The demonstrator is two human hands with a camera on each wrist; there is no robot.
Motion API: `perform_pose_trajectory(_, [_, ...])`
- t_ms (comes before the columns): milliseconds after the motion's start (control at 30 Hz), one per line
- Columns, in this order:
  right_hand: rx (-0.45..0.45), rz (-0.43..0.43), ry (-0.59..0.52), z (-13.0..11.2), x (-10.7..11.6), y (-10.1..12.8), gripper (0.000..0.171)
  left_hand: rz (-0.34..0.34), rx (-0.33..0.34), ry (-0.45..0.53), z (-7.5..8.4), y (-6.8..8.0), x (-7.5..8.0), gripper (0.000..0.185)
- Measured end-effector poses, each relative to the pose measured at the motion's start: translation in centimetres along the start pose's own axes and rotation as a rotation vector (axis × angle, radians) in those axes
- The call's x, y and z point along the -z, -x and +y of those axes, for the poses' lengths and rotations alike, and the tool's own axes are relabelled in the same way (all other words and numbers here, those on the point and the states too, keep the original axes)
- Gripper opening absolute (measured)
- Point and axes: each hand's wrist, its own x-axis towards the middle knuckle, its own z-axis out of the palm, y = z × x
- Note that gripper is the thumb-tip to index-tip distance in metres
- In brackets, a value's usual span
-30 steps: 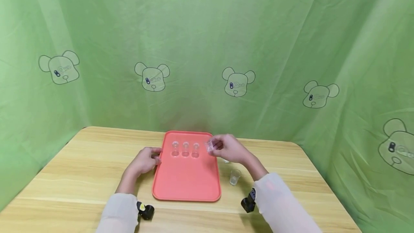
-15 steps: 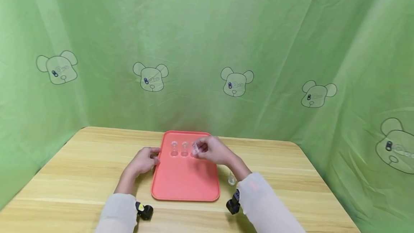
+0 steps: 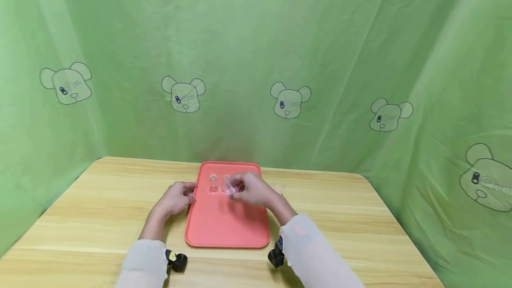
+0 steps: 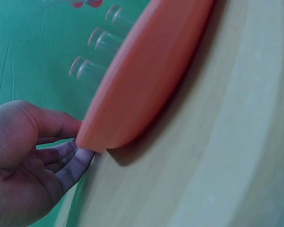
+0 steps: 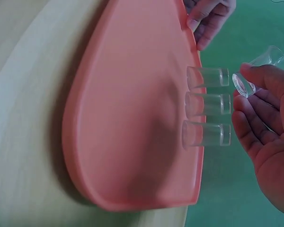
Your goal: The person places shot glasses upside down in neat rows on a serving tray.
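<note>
My left hand (image 3: 176, 198) grips the left edge of a pink-red tray (image 3: 228, 228), its fingers at the rim in the left wrist view. Toward the tray's far end, three clear shot glasses stand upside down in a row; the leftmost glass (image 3: 214, 183) shows fully, the rightmost is hidden behind my right hand in the head view. My right hand (image 3: 253, 189) pinches another clear shot glass (image 5: 270, 57) between thumb and fingers. The right wrist view has that glass's thick base close over the upturned base of the row's left-end glass (image 5: 208, 77), its mouth tilted away.
A further clear glass (image 3: 278, 187) stands on the wooden table (image 3: 340, 226) right of the tray, partly behind my right wrist. A green curtain (image 3: 236, 34) with bear-head drawings hangs behind the table and along its sides.
My right hand has carried the shot glass leftward from the tray's right edge, passing over the row of glasses. My left hand keeps its place at the tray's left edge.
</note>
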Motion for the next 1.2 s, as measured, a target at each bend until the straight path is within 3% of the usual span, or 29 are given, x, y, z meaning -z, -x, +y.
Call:
perform_pose_trajectory(400, [-0.030, 0.054, -0.014, 0.1, -2.7, -0.9, 0.028, -0.012, 0.009, -0.002, -0.2, -0.1, 0.2, 0.048])
perform_pose_trajectory(800, [-0.084, 0.120, -0.027, 0.6, -4.2, -1.3, 0.021, -0.001, 0.008, -0.008, -0.1, 0.0, 0.0, 0.048])
perform_pose_trajectory(1200, [-0.017, 0.158, -0.023, 0.3, -5.0, -1.8, 0.014, -0.004, 0.009, -0.025, 0.0, 0.0, 0.2, 0.047])
